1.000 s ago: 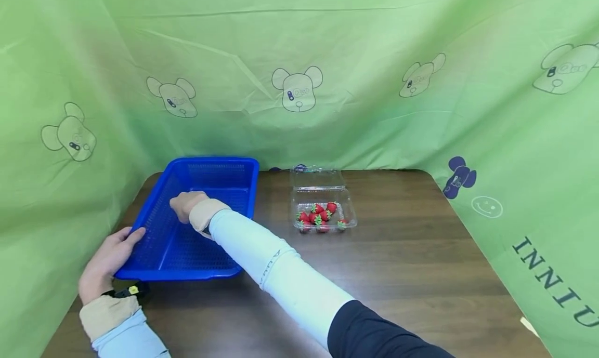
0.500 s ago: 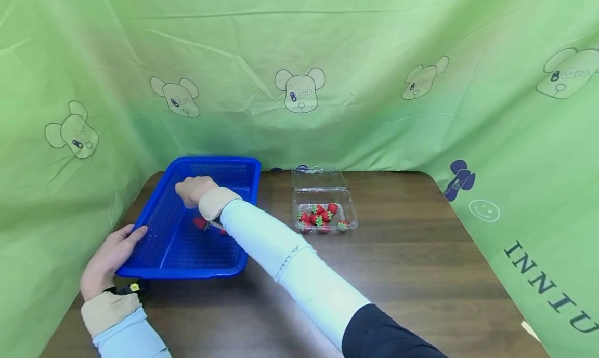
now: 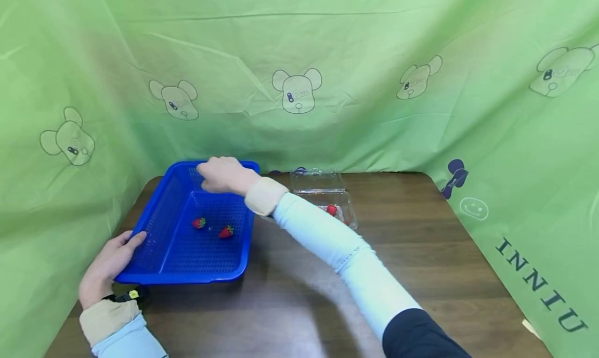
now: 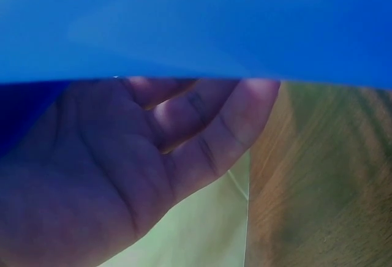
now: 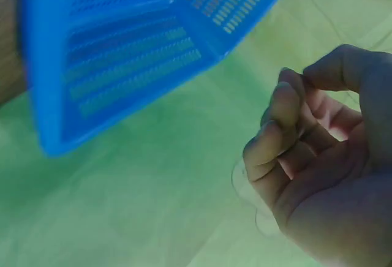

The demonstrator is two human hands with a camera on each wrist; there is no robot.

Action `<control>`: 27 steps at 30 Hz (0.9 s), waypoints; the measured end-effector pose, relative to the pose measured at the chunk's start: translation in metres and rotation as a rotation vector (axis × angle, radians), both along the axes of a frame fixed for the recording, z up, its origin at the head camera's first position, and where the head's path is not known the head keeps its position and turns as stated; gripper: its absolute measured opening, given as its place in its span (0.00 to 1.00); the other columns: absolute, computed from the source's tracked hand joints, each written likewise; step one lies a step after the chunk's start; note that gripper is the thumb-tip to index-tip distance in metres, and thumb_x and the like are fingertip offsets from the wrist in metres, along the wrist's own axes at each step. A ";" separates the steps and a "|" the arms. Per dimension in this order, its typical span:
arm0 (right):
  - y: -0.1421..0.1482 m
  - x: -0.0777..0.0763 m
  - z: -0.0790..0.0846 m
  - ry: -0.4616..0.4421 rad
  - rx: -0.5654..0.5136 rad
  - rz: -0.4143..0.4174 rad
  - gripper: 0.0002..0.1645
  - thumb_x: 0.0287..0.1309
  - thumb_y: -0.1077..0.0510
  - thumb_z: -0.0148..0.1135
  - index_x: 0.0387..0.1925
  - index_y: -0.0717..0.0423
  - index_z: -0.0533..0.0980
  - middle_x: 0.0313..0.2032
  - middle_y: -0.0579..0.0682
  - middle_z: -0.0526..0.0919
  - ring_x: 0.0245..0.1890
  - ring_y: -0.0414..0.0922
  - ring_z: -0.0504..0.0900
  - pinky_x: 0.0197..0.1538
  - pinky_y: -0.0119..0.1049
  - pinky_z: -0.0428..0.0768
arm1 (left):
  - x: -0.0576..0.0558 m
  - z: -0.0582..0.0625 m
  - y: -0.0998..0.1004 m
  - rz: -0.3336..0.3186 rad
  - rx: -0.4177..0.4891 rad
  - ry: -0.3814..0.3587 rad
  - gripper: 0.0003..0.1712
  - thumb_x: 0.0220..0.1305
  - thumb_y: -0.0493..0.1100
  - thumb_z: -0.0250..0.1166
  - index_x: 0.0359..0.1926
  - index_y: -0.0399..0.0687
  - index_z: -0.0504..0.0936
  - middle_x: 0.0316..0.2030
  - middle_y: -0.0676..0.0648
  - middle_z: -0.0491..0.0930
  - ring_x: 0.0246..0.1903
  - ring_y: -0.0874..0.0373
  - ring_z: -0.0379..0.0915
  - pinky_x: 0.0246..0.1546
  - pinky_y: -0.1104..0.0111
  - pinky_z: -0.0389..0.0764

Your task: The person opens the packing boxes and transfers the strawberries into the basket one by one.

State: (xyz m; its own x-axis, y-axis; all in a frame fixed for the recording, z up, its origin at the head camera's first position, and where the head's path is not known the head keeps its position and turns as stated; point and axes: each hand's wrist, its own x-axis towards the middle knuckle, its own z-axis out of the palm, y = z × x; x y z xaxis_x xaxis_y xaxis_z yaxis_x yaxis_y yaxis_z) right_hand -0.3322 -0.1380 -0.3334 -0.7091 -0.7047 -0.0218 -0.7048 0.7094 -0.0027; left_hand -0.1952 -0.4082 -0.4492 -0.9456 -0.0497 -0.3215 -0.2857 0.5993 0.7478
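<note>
My left hand grips the near left rim of a blue plastic basket, thumb over the edge; in the left wrist view the fingers are bent under it. Two strawberries, one smaller strawberry and one bigger strawberry, lie apart on the basket's perforated floor. Above the basket's back right part hovers my right hand. The right wrist view shows its fingers loosely curled, the thumb close to the index finger and nothing held.
A clear plastic clamshell stands with its lid up right of the basket. One strawberry shows in it; my right sleeve covers part of it. A green printed cloth hangs around the wooden table.
My right hand has risen from inside the basket and moved back and right. Two strawberries on the basket floor have come into sight. My left hand keeps its hold on the rim.
</note>
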 end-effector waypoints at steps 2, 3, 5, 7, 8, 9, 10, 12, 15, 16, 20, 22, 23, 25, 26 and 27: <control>0.018 0.002 -0.002 0.042 -0.031 0.014 0.10 0.63 0.54 0.47 0.25 0.44 0.61 0.22 0.40 0.59 0.23 0.39 0.61 0.24 0.35 0.63 | 0.001 -0.001 0.000 0.004 0.000 -0.012 0.46 0.69 0.70 0.39 0.68 0.35 0.57 0.34 0.47 0.82 0.30 0.56 0.81 0.31 0.62 0.80; 0.027 0.003 -0.003 0.067 -0.047 0.021 0.09 0.62 0.55 0.46 0.26 0.45 0.61 0.21 0.40 0.59 0.22 0.40 0.61 0.23 0.35 0.63 | 0.001 -0.002 0.000 0.005 -0.003 -0.018 0.46 0.69 0.70 0.39 0.68 0.35 0.56 0.36 0.46 0.82 0.30 0.56 0.81 0.31 0.62 0.80; 0.043 0.005 -0.005 0.118 -0.076 0.031 0.08 0.62 0.56 0.46 0.26 0.46 0.63 0.20 0.40 0.60 0.21 0.40 0.62 0.21 0.37 0.64 | 0.001 -0.002 0.000 0.007 -0.017 -0.022 0.46 0.69 0.70 0.38 0.68 0.35 0.56 0.37 0.45 0.81 0.31 0.56 0.80 0.32 0.63 0.79; 0.059 0.006 -0.007 0.176 -0.103 0.036 0.07 0.61 0.55 0.46 0.27 0.47 0.65 0.20 0.41 0.64 0.21 0.41 0.65 0.20 0.39 0.67 | 0.001 -0.002 -0.001 0.006 -0.025 -0.020 0.46 0.69 0.70 0.38 0.68 0.35 0.56 0.38 0.45 0.81 0.32 0.57 0.80 0.32 0.63 0.79; 0.066 0.006 -0.008 0.202 -0.118 0.039 0.07 0.61 0.56 0.46 0.27 0.48 0.66 0.20 0.41 0.66 0.21 0.42 0.66 0.20 0.40 0.69 | 0.002 -0.002 -0.001 0.006 -0.021 -0.021 0.46 0.69 0.70 0.38 0.68 0.35 0.55 0.38 0.45 0.81 0.32 0.57 0.80 0.32 0.63 0.79; 0.074 0.007 -0.009 0.222 -0.128 0.041 0.07 0.61 0.56 0.47 0.27 0.48 0.67 0.20 0.41 0.67 0.21 0.42 0.68 0.21 0.41 0.70 | 0.002 -0.002 -0.002 0.003 -0.023 -0.019 0.46 0.69 0.70 0.38 0.68 0.35 0.55 0.38 0.45 0.81 0.32 0.57 0.80 0.32 0.63 0.79; 0.081 0.007 -0.010 0.240 -0.139 0.040 0.07 0.61 0.56 0.47 0.27 0.48 0.67 0.21 0.41 0.69 0.21 0.42 0.69 0.21 0.42 0.71 | 0.002 -0.002 -0.002 0.004 -0.017 -0.022 0.46 0.69 0.70 0.38 0.68 0.35 0.55 0.37 0.46 0.81 0.32 0.57 0.80 0.32 0.63 0.79; 0.096 0.007 -0.013 0.267 -0.158 0.034 0.07 0.61 0.55 0.48 0.27 0.49 0.68 0.21 0.42 0.72 0.21 0.43 0.72 0.22 0.43 0.73 | 0.003 -0.002 -0.003 0.004 -0.014 -0.022 0.47 0.68 0.71 0.38 0.68 0.35 0.55 0.37 0.46 0.81 0.32 0.57 0.80 0.32 0.63 0.79; 0.117 0.006 -0.019 0.292 -0.175 0.017 0.07 0.61 0.56 0.49 0.27 0.50 0.68 0.21 0.44 0.74 0.21 0.45 0.74 0.22 0.45 0.74 | 0.004 -0.001 -0.004 0.005 -0.018 -0.022 0.47 0.68 0.71 0.37 0.69 0.35 0.54 0.37 0.46 0.81 0.32 0.58 0.79 0.32 0.63 0.79; 0.124 0.006 -0.020 0.292 -0.177 0.010 0.06 0.60 0.57 0.50 0.27 0.51 0.69 0.21 0.44 0.75 0.21 0.45 0.74 0.22 0.45 0.74 | 0.004 -0.001 -0.004 0.009 -0.013 -0.022 0.47 0.68 0.71 0.38 0.69 0.35 0.54 0.37 0.47 0.81 0.32 0.58 0.79 0.32 0.63 0.79; 0.149 0.007 -0.028 0.274 -0.172 -0.014 0.06 0.59 0.58 0.51 0.26 0.51 0.68 0.20 0.45 0.73 0.20 0.45 0.73 0.22 0.44 0.73 | 0.005 -0.001 -0.005 0.014 -0.001 -0.013 0.46 0.69 0.70 0.38 0.68 0.35 0.55 0.34 0.49 0.80 0.30 0.59 0.80 0.32 0.63 0.80; 0.161 0.008 -0.032 0.258 -0.165 -0.021 0.07 0.59 0.59 0.51 0.25 0.51 0.67 0.20 0.44 0.72 0.20 0.44 0.72 0.21 0.42 0.72 | 0.006 -0.001 -0.005 0.014 0.005 -0.007 0.45 0.69 0.70 0.39 0.68 0.35 0.55 0.33 0.51 0.80 0.30 0.59 0.80 0.32 0.63 0.80; 0.167 0.008 -0.034 0.250 -0.159 -0.025 0.07 0.59 0.59 0.51 0.25 0.51 0.67 0.19 0.44 0.71 0.20 0.43 0.71 0.21 0.41 0.72 | 0.006 0.000 -0.005 0.012 0.004 -0.005 0.45 0.69 0.70 0.39 0.68 0.35 0.56 0.33 0.51 0.80 0.29 0.59 0.80 0.32 0.63 0.79; 0.179 0.011 -0.040 0.236 -0.149 -0.032 0.07 0.59 0.59 0.51 0.25 0.51 0.67 0.19 0.43 0.70 0.20 0.42 0.70 0.22 0.40 0.70 | 0.011 -0.002 -0.003 0.015 0.002 0.005 0.45 0.69 0.69 0.39 0.67 0.35 0.56 0.32 0.51 0.81 0.29 0.59 0.80 0.31 0.63 0.79; 0.184 0.012 -0.044 0.225 -0.143 -0.036 0.07 0.60 0.59 0.51 0.25 0.50 0.67 0.19 0.43 0.70 0.20 0.42 0.69 0.22 0.39 0.70 | 0.014 -0.002 -0.002 0.016 0.000 0.007 0.45 0.69 0.70 0.39 0.67 0.36 0.57 0.32 0.51 0.81 0.29 0.59 0.80 0.31 0.63 0.79; 0.190 0.013 -0.047 0.221 -0.135 -0.039 0.07 0.59 0.59 0.51 0.25 0.50 0.67 0.19 0.43 0.69 0.19 0.42 0.68 0.21 0.39 0.69 | 0.016 -0.003 -0.001 0.017 -0.004 0.009 0.45 0.69 0.70 0.38 0.67 0.36 0.57 0.32 0.51 0.81 0.29 0.59 0.79 0.31 0.63 0.79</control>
State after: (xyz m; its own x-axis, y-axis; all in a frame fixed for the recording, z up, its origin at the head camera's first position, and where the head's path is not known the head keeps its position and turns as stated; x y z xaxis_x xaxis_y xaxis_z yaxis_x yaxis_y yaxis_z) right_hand -0.3193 0.0518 -0.3806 -0.7130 -0.6626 0.2293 -0.6709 0.7398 0.0519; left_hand -0.1792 -0.4090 -0.4521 -0.9474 -0.0672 -0.3128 -0.2894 0.5973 0.7480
